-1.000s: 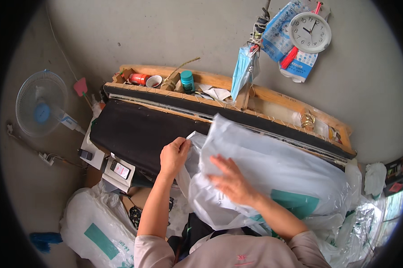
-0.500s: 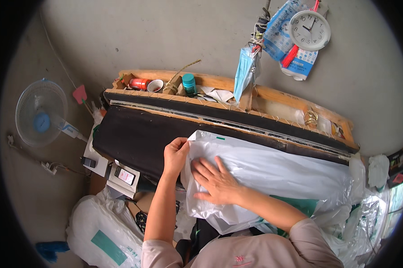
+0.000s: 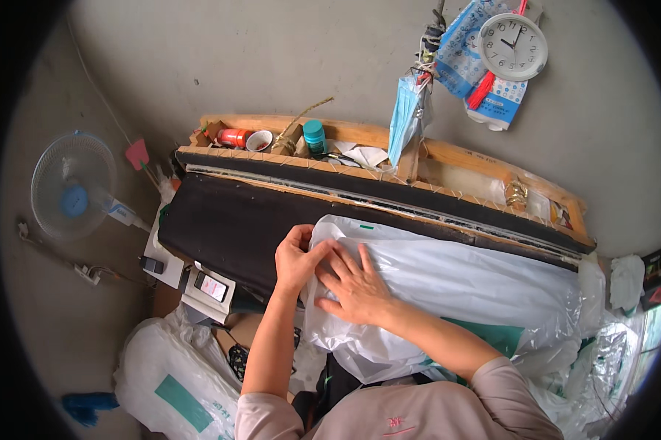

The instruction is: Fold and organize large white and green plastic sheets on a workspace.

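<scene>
A large white plastic bag [image 3: 447,279] with green printed patches lies over a dark padded board [image 3: 228,224] and drapes toward my lap. At its upper left corner my left hand [image 3: 297,264] grips the edge, fingers curled at the rim and thumb laid across the plastic. My right hand [image 3: 354,287] rests palm down on the bag with fingers spread, its fingertips close to my left thumb. Whatever lies under or inside the bag is hidden.
Behind the board runs a wooden tray [image 3: 440,152] holding a teal-lidded jar [image 3: 314,137], a red bottle [image 3: 233,138] and a small cup [image 3: 259,141]. A blue mask [image 3: 406,117] hangs above it. A fan [image 3: 74,183], a phone [image 3: 211,287] and another white bag [image 3: 162,367] are at left.
My left thumb has swung right onto the bag, nearing my right hand. My right hand has shifted slightly up, and the bag's top left corner now looks rounder.
</scene>
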### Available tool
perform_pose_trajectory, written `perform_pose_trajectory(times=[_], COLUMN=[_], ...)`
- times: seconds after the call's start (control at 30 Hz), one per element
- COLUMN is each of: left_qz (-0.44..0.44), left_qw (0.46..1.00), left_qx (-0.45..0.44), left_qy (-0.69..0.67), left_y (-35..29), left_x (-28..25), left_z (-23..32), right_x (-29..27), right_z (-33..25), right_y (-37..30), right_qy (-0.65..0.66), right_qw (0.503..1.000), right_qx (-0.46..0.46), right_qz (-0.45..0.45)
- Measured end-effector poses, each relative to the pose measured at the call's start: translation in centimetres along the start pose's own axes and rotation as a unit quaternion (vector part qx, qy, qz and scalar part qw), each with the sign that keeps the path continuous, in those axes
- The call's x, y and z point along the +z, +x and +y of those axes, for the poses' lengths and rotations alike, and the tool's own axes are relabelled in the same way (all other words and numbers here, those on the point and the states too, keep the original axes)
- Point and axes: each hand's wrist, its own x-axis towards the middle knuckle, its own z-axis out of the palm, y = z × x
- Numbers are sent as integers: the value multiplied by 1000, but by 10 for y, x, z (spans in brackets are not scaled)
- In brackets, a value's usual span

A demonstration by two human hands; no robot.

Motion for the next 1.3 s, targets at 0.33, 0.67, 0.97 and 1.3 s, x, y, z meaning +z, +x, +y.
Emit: perform_pose_trajectory(times=[0.33, 0.67, 0.97, 1.3], left_qz=[42, 120, 137, 292], left_qw=[998, 951, 815, 771], left_qx=[-38, 34, 17, -134], left_qy=[-40, 282, 562, 551], left_y=[5, 45, 38, 55], left_x=[14, -60, -94, -143], left_z=[-14, -55, -60, 11], right_x=[-106, -104, -130, -103], right_z=[28, 140, 174, 160], right_y=[-91, -341, -406, -307], right_qy=[327, -135, -201, -144], right_qw=[939, 888, 748, 879], right_qx=[-106, 437, 624, 450], right_qz=[5, 49, 103, 69])
